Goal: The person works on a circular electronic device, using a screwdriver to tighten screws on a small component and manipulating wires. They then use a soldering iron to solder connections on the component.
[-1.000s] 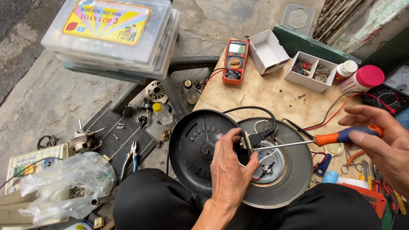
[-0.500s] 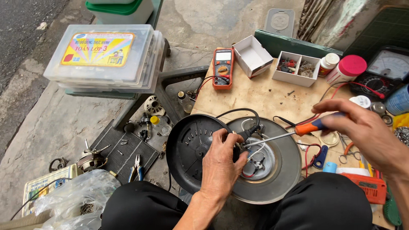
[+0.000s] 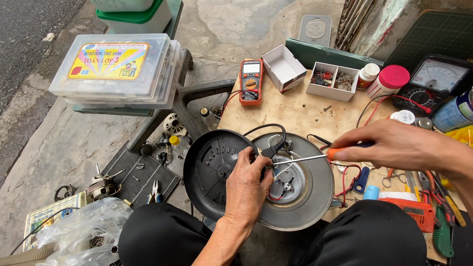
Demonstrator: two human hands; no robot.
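Screwdriver (image 3: 315, 157) work on the underside of a round appliance base (image 3: 315, 197), which sits on the person's lap at the near edge of the wooden surface (image 3: 305, 113). Right hand (image 3: 399, 145) is wrapped shut around the orange handle, so that grip is clearly closed on the tool, and the long shaft runs left to the black connector block (image 3: 273, 148) by the centre of the base. Left hand (image 3: 251, 184) lies on the base with fingers curled in around that block; looks pinched on it or its wires, but honestly can't tell how tightly.

What changed compared with a second ago: the right hand has swung in from the far right and now sits higher and closer over the base, so the screwdriver lies flatter, with its tip right at the block instead of down by the shiny centre plate (image 3: 288, 184). Left hand has barely shifted. To me that reads like the work has moved from the plate to the connector itself.

Black round cover (image 3: 212, 172) leans just beside the base, overlapping its left edge. Around it: an orange multimeter (image 3: 251, 81), a white parts box (image 3: 331, 81), a pink-capped bottle (image 3: 389, 81), an analogue meter (image 3: 436, 81), plus clear plastic cases (image 3: 118, 69) on a stool well off to the left.
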